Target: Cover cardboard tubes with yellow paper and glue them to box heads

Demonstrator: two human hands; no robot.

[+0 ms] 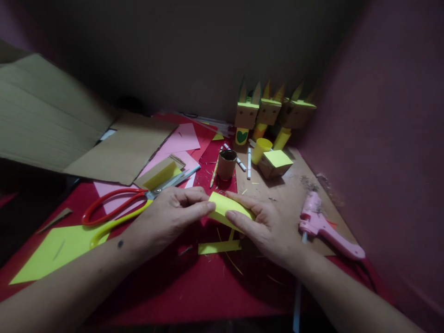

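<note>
Yellow paper [225,207], bowed into a shallow curve, sits between both hands above the red table cover [156,296], near its middle. The left hand [185,206] pinches its left end between thumb and fingers, while the right hand [263,226] clasps the other end, thumb laid flat over the near face. Its bend has been shaped, though no closed join can be made out. Just below lie pale yellow strips [219,248], apparently offcuts. Beyond the fingers a brown cardboard tube [227,166] stands bare, with no yellow wrap on it. To its right, a yellow cylinder [262,151] and a small box [275,164] with a yellow top are near each other; the box shows no ears, so it seems only partly made up. Farther back, three box-headed figures [269,112] stand on their tubes with pointed ears in place, and look largely complete. On the right lies a pink glue gun [321,225], held by neither hand; on the left, open scissors [157,191] rest beside the left wrist, near a yellow sheet [52,252] with plenty of paper left.
</note>
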